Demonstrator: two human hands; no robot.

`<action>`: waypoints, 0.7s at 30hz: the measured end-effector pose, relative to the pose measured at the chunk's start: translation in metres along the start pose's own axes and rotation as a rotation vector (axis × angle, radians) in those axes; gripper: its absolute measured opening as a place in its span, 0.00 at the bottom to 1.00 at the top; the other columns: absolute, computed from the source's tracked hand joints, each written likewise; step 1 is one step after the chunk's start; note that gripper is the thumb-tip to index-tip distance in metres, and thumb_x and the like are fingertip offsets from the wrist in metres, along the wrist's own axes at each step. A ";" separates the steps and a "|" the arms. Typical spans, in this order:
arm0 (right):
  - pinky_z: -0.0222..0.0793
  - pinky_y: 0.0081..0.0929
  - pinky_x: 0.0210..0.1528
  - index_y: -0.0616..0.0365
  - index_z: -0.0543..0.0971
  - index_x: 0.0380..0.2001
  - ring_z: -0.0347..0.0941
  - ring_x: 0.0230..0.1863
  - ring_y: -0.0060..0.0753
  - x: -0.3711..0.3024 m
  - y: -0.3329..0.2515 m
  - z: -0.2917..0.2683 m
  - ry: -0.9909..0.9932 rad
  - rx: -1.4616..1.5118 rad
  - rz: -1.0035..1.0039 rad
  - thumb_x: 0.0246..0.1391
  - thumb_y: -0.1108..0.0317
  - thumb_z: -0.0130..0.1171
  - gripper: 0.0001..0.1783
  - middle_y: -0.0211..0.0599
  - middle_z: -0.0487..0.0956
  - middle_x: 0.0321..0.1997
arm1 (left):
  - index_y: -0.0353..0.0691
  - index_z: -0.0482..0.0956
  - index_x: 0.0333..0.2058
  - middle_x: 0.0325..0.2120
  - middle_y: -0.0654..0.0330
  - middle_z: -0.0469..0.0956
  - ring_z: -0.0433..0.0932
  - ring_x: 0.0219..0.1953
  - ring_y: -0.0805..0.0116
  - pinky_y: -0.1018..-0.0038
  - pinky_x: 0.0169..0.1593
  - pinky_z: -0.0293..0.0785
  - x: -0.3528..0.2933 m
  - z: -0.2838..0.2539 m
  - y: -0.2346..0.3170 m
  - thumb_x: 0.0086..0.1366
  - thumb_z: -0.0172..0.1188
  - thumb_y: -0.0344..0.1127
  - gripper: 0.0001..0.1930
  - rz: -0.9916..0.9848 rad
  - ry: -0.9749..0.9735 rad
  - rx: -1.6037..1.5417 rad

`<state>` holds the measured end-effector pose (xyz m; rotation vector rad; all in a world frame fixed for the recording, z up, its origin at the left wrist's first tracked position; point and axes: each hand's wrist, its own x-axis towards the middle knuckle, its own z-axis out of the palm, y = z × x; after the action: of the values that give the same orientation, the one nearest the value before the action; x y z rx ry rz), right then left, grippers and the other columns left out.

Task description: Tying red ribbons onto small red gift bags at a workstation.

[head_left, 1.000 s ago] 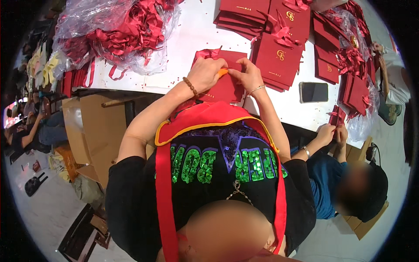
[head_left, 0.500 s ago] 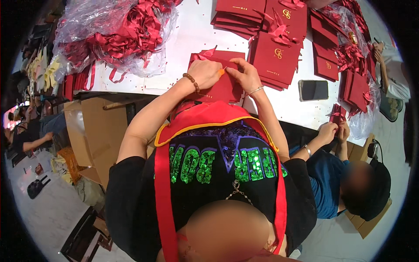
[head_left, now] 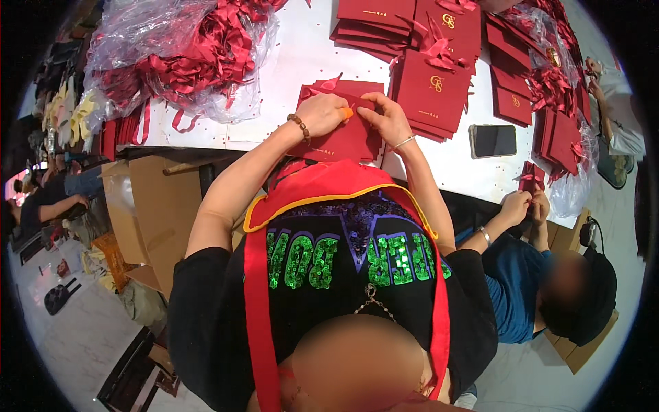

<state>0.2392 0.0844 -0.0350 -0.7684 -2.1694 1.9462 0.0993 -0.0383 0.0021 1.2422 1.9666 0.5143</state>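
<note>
A dark red paper bag (head_left: 336, 144) lies flat at the table's near edge, with other red bags under it. A red ribbon (head_left: 331, 83) sticks up at its far side. Over the bag's left part, my left hand (head_left: 321, 113) has its fingers closed; an orange cover sits on one fingertip. My right hand (head_left: 390, 122) comes in from the other side, thumb and fingers pinched close to the left fingertips. Whatever small thing is between the fingertips is too small to make out.
Stacked red bags with ribbons (head_left: 431, 89) stand to the right, beside a phone (head_left: 493, 141). Plastic-wrapped red ribbons (head_left: 199, 62) fill the far left. A co-worker (head_left: 515, 288) handles red pieces at right. A cardboard box (head_left: 165, 213) stands by the table at left.
My left fingers have shifted slightly on the bag, and my right hand has barely moved. The bag lies in the same place.
</note>
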 end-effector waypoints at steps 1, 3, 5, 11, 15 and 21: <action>0.63 0.19 0.30 0.60 0.73 0.40 0.65 0.26 0.19 -0.001 -0.002 0.000 -0.001 0.000 -0.001 0.47 0.66 0.58 0.17 0.30 0.74 0.27 | 0.36 0.76 0.24 0.20 0.55 0.76 0.75 0.27 0.61 0.70 0.33 0.68 0.001 -0.001 -0.001 0.55 0.45 0.41 0.15 0.000 0.001 0.000; 0.63 0.18 0.30 0.60 0.73 0.41 0.65 0.27 0.18 -0.002 -0.007 0.001 -0.016 0.049 0.036 0.48 0.67 0.58 0.16 0.28 0.74 0.27 | 0.35 0.76 0.24 0.20 0.55 0.76 0.75 0.27 0.62 0.70 0.33 0.68 0.002 -0.004 -0.002 0.55 0.45 0.39 0.14 0.048 -0.067 -0.030; 0.60 0.16 0.28 0.61 0.72 0.41 0.63 0.26 0.16 -0.002 -0.006 0.002 -0.013 0.076 0.012 0.48 0.69 0.58 0.15 0.25 0.71 0.26 | 0.37 0.77 0.25 0.22 0.53 0.76 0.75 0.29 0.58 0.66 0.34 0.68 0.002 -0.006 0.000 0.54 0.45 0.41 0.15 0.009 -0.036 -0.054; 0.58 0.13 0.25 0.61 0.72 0.39 0.62 0.24 0.14 0.001 0.002 0.000 -0.003 0.068 0.007 0.49 0.71 0.57 0.13 0.23 0.69 0.24 | 0.37 0.76 0.24 0.20 0.49 0.76 0.75 0.28 0.52 0.61 0.33 0.68 -0.007 0.007 0.016 0.54 0.47 0.40 0.13 -0.002 0.193 0.169; 0.63 0.21 0.29 0.61 0.74 0.37 0.65 0.25 0.20 -0.001 -0.001 -0.004 -0.010 0.054 0.073 0.46 0.69 0.59 0.14 0.31 0.74 0.25 | 0.36 0.74 0.23 0.18 0.47 0.75 0.75 0.24 0.49 0.58 0.32 0.67 -0.009 0.013 0.016 0.54 0.48 0.39 0.12 0.123 0.278 0.348; 0.63 0.18 0.27 0.62 0.73 0.36 0.66 0.23 0.17 -0.003 -0.010 -0.003 0.014 -0.273 -0.158 0.48 0.69 0.57 0.12 0.30 0.73 0.23 | 0.37 0.73 0.23 0.17 0.49 0.74 0.74 0.22 0.49 0.56 0.28 0.67 -0.004 0.006 0.009 0.57 0.47 0.41 0.13 0.111 0.180 0.030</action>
<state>0.2398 0.0853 -0.0247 -0.6202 -2.4366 1.5878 0.1100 -0.0375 0.0062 1.3710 2.0680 0.6757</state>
